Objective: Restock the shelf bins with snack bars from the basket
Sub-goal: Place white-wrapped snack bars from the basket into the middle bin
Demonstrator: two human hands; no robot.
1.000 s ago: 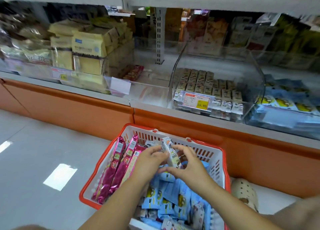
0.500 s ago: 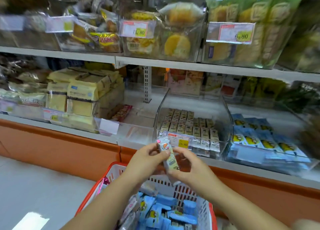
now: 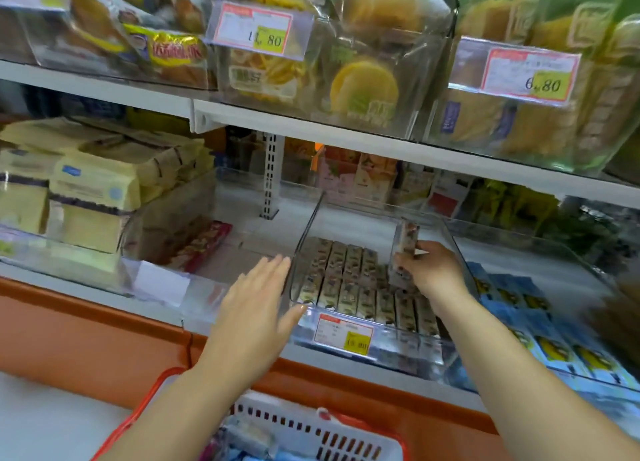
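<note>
Red plastic rims the basket (image 3: 152, 401) nearest us, low in the view now that we have lifted our gaze to the shelf. Just above it, our left hand (image 3: 256, 308) has let go of the snack bar (image 3: 406, 249) that both hands pinched a moment ago. Its fingers are straight and spread wide, holding nothing. They lie close by the left wall of the clear bin (image 3: 308, 232), though we cannot tell whether they touch it. Further in, our right hand (image 3: 433, 273) alone grips the bar by its lower half, fingers curled round it, upright over the rows of like bars (image 3: 346, 280) inside the bin. So the bar has left the basket and crossed the bin's front; we judge that only the setting down remains for this one.
</note>
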